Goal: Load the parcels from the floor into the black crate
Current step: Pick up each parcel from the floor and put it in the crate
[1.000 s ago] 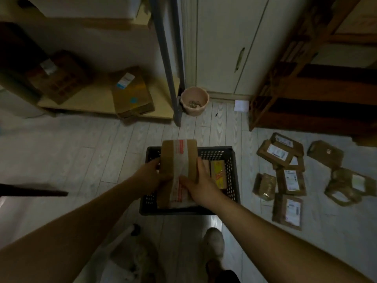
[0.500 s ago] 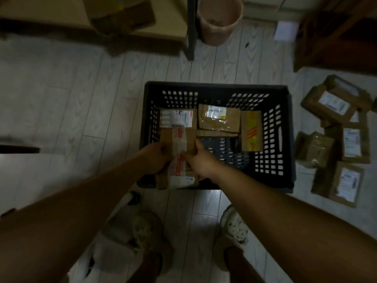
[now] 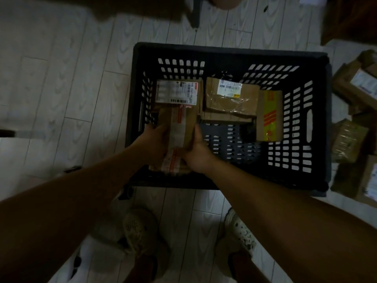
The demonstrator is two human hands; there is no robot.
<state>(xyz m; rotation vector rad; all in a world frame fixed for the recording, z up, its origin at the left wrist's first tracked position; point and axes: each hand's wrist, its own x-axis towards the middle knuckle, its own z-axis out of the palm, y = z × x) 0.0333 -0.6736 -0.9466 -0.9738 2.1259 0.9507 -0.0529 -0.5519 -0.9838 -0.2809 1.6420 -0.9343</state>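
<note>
Two hands share one load: a long brown taped parcel (image 3: 179, 127), held over the near-left corner of the black crate (image 3: 224, 51). The step in hand, as I judge it, is setting this parcel down inside. To do it well, lower it flat along the left wall, with its far end tucked just short of the labelled parcel (image 3: 176, 91) lying in the far-left corner. That leaves the bare mesh bottom to the right free for more. Its near end sits over the crate's near wall, so it probably needs a small push forward before it drops, or it will perch on the rim. Keep it clear of the wrinkled parcel (image 3: 230, 99) at the far middle and of the yellow-taped parcel (image 3: 269, 115) beside that one.

The left grip (image 3: 155, 139) is clamped on the parcel's left edge, fingers curled around it. The right grip (image 3: 199, 152) is clamped on the right edge, thumb lying up along the side. Neither is spread wide. The light is dim, so I cannot tell whether the parcel touches the crate bottom or hangs above it. Release should wait until the weight is taken from below.

Several more parcels (image 3: 350, 139) lie on the floor (image 3: 61, 88) just right of the crate, so the task seems well short of done.
</note>
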